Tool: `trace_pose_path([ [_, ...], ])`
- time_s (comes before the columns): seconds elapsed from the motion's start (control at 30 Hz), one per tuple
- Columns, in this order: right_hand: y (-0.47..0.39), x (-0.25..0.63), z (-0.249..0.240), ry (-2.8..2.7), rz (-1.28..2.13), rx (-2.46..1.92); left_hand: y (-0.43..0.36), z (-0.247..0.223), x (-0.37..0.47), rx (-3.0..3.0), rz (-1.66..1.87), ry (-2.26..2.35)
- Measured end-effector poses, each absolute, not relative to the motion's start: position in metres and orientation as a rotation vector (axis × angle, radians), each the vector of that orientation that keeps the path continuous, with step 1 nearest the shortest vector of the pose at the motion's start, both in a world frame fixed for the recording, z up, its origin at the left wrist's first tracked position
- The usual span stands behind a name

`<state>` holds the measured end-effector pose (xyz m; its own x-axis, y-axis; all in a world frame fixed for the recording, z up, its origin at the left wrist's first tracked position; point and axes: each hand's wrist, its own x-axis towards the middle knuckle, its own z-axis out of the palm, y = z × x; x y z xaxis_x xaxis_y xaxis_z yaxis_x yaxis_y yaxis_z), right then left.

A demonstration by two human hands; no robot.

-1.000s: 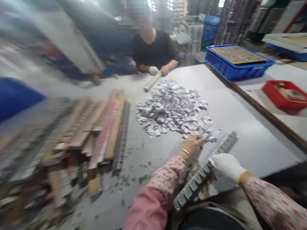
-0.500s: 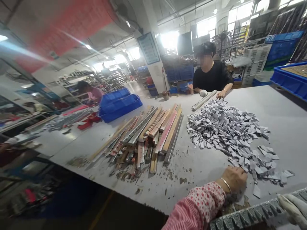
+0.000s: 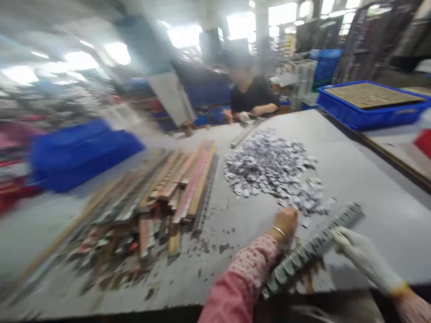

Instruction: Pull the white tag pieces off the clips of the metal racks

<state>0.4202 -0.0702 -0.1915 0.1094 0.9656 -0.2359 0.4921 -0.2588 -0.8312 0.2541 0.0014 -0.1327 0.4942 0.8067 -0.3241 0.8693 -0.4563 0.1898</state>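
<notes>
Rightward, blue crate (image 3: 370, 117) holding a tan slab (image 3: 372, 94), right grip (image 3: 363, 255) pinching notched bar (image 3: 313, 248), left grip (image 3: 284, 223) unclear

Factory workshop here: pieces (image 3: 269, 168) heaped at three o'clock on the desk (image 3: 353, 170), bars (image 3: 151, 188) stacked at eight, co-worker (image 3: 251, 96) at one!
</notes>
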Motion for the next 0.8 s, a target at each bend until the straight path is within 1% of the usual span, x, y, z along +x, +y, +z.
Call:
trace_pose_path([
  [0.07, -0.104, 0.446, -0.174, -1.376, 1.132, -1.880, 0.001, -0.118, 0.242, 2.324, -0.208, 1.433],
  [0.13, -0.121, 0.456, -0.153, -1.339, 1.226, -1.826, 0.007, -0.110, 0.232, 2.242, -0.153, 1.476],
  [0.27, -0.116, 0.442, -0.124, -1.284, 1.327, -1.683, 0.022, -0.107, 0.228, 2.109, -0.062, 1.579],
  [0.47, -0.109, 0.442, -0.097, -1.331, 1.331, -1.615, 0.029, -0.110, 0.244, 1.825, 0.106, 1.644],
  [0.57, -0.110, 0.453, -0.090, -1.318, 1.277, -1.618, 0.027, -0.099, 0.243, 1.596, 0.209, 1.596],
  [0.63, -0.106, 0.455, -0.084, -1.372, 1.144, -1.570, 0.019, -0.084, 0.239, 1.430, 0.236, 1.505],
  [0.7, -0.098, 0.451, -0.074, -1.492, 1.012, -1.454, 0.007, -0.064, 0.236, 1.280, 0.240, 1.385],
  [0.8, -0.086, 0.442, -0.053, -1.620, 1.027, -1.184, -0.014, -0.033, 0.236, 1.108, 0.231, 1.230],
])
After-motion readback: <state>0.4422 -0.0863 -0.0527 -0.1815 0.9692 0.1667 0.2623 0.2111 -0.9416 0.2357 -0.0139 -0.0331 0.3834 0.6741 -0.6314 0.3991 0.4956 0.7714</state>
